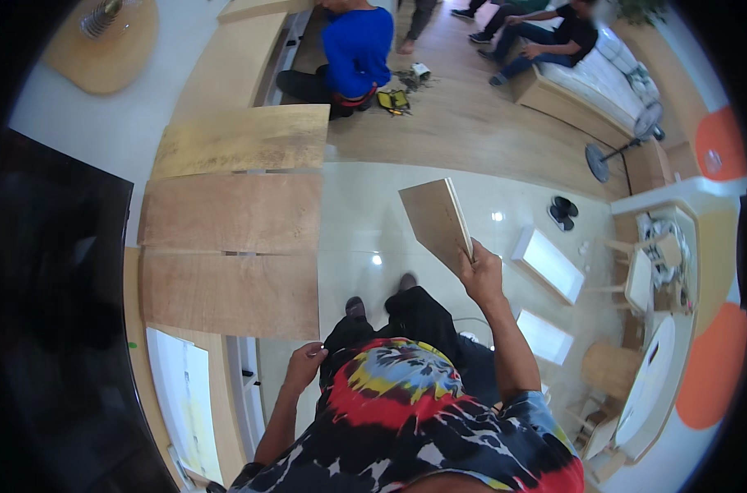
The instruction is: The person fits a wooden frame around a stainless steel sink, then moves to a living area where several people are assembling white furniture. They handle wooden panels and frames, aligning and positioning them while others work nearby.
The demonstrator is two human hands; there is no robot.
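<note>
A: Where is the wooden board (pixel 433 220)?
B: Up off the tiled floor (pixel 353 218), in front of the person and a little to the right. It is tilted, with a broad face showing and a pale edge toward the right. I can't tell whether that edge belongs to one board or two laid together.

A: How does the right hand (pixel 482 271) have it?
B: Narrowly, wrapped over the near end by the pale edge, fingers and thumb pinching across the thickness. Most of the board reaches out beyond the grip. I'd guess it is held there because the thin edge is easy to clasp and the board looks light enough for one hand.

A: And the left hand (pixel 305 366)?
B: Low by the person's hip, fingers curled in, just beside the near corner of the closest plywood panel (pixel 230 292). Something small and pale shows at the fingertips, too small to name. I can't tell whether the hand touches the panel.

A: Why are the panels laid like that?
B: The closest one, the middle panel (pixel 234 211) and the yellowish far panel (pixel 242 140) lie flat in a row, narrow gaps between them. They seem to rest across the low cabinet (pixel 213 70), probably because its long top bears them side by side, faces up and within reach.
</note>
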